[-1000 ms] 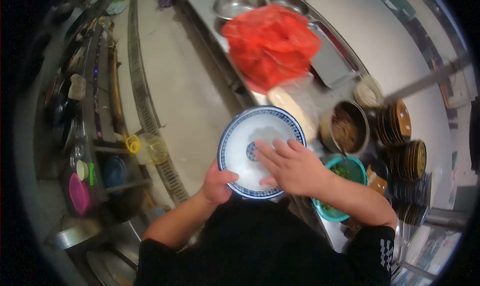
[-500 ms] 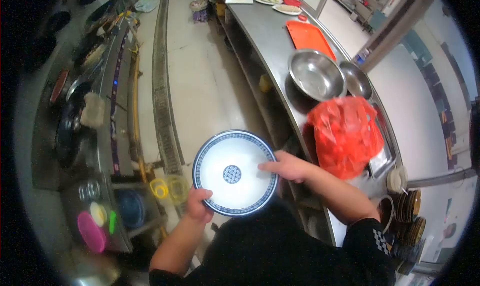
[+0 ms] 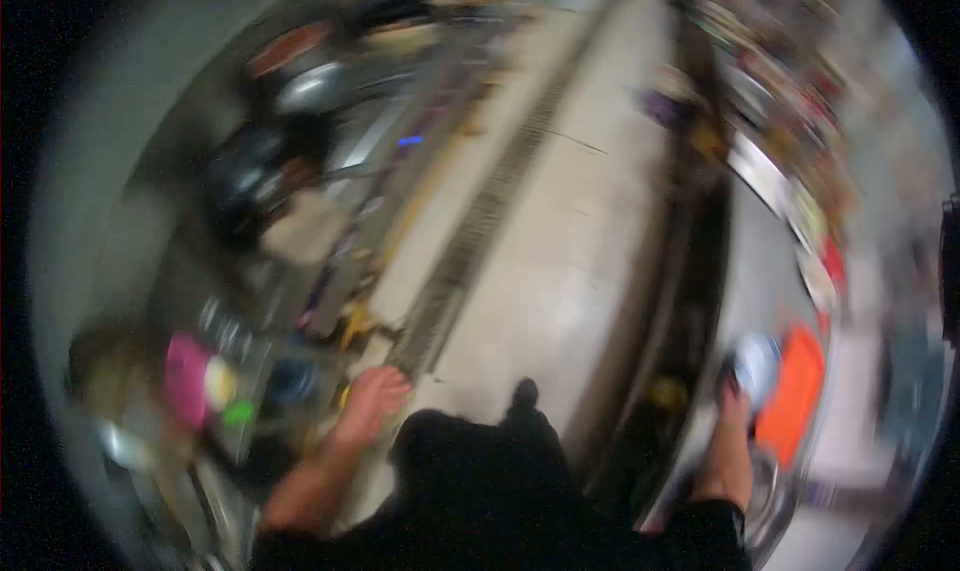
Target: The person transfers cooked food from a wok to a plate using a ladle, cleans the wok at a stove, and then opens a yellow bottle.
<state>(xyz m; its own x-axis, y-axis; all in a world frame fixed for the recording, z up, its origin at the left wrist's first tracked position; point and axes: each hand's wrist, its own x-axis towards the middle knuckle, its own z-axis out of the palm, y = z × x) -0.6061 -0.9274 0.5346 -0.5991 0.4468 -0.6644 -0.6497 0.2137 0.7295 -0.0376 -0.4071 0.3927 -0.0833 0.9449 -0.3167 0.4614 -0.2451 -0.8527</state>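
Note:
The blue-rimmed white bowl (image 3: 757,369) is over the steel counter (image 3: 752,261) at the right, beside the orange tray (image 3: 792,396). My right hand (image 3: 733,396) is at the bowl's near left edge, its fingers partly hidden and blurred, and seems to grip the rim. On the other side, my left hand (image 3: 378,391) hangs over the floor near the cooking station, holding nothing, with its fingers slightly apart. Motion smears the whole view.
A dark wok (image 3: 245,181) and a metal ladle or pan lie on the stove side at the left. Below them are a pink basin (image 3: 187,379) and a green item (image 3: 238,412). A floor drain (image 3: 480,216) runs along the aisle.
The view has turned left. My left hand has let go of the bowl and moved away from it. My right hand and the bowl have moved right, to the counter beside the orange tray.

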